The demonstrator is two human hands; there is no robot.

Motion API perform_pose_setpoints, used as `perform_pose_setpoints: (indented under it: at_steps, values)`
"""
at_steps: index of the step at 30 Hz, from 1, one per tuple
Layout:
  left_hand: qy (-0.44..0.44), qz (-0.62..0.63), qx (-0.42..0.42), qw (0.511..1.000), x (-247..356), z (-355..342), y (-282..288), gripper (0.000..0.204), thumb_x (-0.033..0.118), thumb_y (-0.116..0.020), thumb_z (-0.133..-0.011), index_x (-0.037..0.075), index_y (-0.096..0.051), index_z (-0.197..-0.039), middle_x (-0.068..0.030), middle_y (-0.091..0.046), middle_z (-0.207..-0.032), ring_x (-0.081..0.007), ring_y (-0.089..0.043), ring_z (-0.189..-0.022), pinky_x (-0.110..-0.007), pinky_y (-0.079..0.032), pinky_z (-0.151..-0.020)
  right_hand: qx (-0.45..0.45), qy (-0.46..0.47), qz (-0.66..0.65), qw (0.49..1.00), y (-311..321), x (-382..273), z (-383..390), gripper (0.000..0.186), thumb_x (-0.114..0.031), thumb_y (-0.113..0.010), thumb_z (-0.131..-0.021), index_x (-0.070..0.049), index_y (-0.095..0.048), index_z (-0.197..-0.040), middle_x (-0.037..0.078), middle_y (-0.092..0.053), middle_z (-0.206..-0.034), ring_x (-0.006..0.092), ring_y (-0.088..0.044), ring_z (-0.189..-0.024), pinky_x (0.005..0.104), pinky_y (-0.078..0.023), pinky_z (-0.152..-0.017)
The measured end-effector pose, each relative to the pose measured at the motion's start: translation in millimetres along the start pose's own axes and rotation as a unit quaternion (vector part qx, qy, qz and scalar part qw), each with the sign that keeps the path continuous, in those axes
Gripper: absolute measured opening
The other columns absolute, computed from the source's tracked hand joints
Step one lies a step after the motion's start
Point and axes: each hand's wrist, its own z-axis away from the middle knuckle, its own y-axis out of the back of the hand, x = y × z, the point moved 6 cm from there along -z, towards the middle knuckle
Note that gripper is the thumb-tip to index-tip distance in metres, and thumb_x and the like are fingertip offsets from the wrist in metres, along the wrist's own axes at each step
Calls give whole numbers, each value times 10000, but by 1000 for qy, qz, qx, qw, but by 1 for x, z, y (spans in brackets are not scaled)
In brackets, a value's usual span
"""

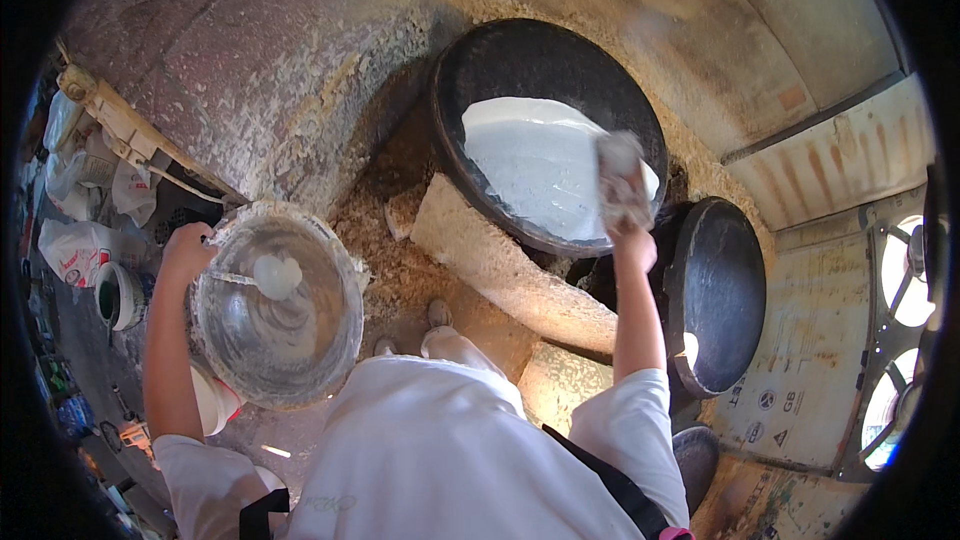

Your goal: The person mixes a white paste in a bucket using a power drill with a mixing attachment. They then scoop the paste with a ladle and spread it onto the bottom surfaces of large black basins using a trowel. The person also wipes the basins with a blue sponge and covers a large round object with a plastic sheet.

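My left hand is closed at the near-left rim of a large round basin smeared with pale residue. It grips the handle of a ladle, whose round bowl hangs inside the basin. On the right, my right hand is wrapped around a flat greyish-brown tool; motion smears it, so its exact kind is unclear. That tool is over the right side of a white, wet layer spread across the lower part of a big round black pan. The pan's upper part is bare and dark.
Another black round pan leans at the right. Below the big pan runs a pale, crusted ledge. Plastic bags, a small bucket and a white tub lie left. Fan-like round openings sit far right.
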Motion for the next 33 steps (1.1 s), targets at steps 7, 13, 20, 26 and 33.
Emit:
perform_pose_setpoints:
  at_steps: [7,13,20,26,33]
  values:
    - [18,57,-6,998,-5,5,3,280,144,-664,-675,-3,-575,-895,-176,-586,-768,-243,-604,-564,-349,-450,-589,-184,-276,-529,781,-42,42,-19,540,-530,-678,-626,-119,-348,-506,-11,-304,-438,125,-270,-342,319,-217,-333]
    - [28,77,-7,997,10,-1,3,249,120,-639,-662,-2,-573,-870,-177,-582,-718,-249,-596,-554,-354,-447,-578,-227,-15,-408,884,-47,-95,1,535,-412,-685,-678,-43,-570,-1048,-16,-413,-500,105,-338,-386,296,-274,-369]
    - [45,56,3,997,15,2,5,274,145,-649,-648,-4,-582,-867,-171,-573,-646,-298,-589,-612,-372,-442,-601,-156,226,45,961,-30,-151,35,361,-396,-423,-820,-205,-493,-1118,190,-605,-926,312,-603,-818,367,-475,-700]
    - [66,17,-11,998,2,0,2,285,145,-655,-653,6,-594,-894,-191,-588,-757,-302,-591,-670,-368,-443,-631,-56,46,107,992,-18,-40,-50,413,-487,-502,-748,-273,-511,-1101,136,-625,-847,295,-603,-796,407,-476,-660]
    - [62,46,-14,997,-4,7,0,268,165,-674,-647,18,-590,-855,-197,-584,-828,-306,-588,-679,-368,-446,-637,-165,-293,-497,800,-39,64,-58,557,-541,-647,-653,-99,-374,-455,17,-295,-369,180,-286,-252,332,-237,-248]
